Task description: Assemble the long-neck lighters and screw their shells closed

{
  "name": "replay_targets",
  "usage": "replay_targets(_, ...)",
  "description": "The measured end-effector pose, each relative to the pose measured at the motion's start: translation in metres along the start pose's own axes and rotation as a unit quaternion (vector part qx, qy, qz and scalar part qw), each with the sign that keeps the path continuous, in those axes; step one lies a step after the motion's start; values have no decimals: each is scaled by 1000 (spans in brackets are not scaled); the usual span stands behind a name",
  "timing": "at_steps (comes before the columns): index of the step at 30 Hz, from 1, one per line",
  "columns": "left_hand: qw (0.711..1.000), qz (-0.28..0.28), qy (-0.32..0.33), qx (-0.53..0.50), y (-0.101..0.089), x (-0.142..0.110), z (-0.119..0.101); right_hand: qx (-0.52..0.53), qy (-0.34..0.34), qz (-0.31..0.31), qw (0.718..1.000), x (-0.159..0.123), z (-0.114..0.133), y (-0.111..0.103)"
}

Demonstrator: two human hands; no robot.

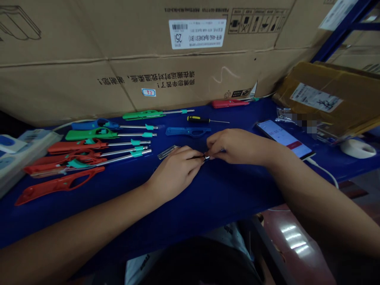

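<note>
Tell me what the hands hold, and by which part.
Left hand and right hand together pinch a small, shiny silvery piece; which part is hidden.

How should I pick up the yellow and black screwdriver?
Pick up the screwdriver by its thick handle, probably from above. It lies flat, with the thin metal shaft pointing right, so the handle gives more to hold. A blue plastic piece lies just in front, so coming from above should avoid it.
</note>
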State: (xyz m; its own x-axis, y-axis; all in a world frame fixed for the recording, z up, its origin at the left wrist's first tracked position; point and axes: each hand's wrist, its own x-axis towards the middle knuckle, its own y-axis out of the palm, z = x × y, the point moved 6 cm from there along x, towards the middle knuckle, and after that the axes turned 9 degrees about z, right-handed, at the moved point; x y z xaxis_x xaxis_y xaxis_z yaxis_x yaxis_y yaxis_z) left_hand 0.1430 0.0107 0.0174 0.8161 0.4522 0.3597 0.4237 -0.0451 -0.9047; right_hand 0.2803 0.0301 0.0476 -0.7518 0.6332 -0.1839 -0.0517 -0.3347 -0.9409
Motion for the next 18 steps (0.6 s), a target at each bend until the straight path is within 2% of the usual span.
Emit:
replay_targets(6, 1000, -3, -4, 9, 1, 0, 0, 8, -16, 0, 1000, -3, 1, 1)
replay_targets(11, 1000, -10, -20, 10, -2, -1, 1, 120, -42, -28, 991, 3, -6, -1)
replay_targets(14, 999, -18, -27, 1, -3, 0, 2, 173, -20, -42, 984, 8, -17, 1)
replay_targets(18, 999, -21, -27, 5, -1, 2, 1, 220, 12, -25, 975, 14, -28, 9)
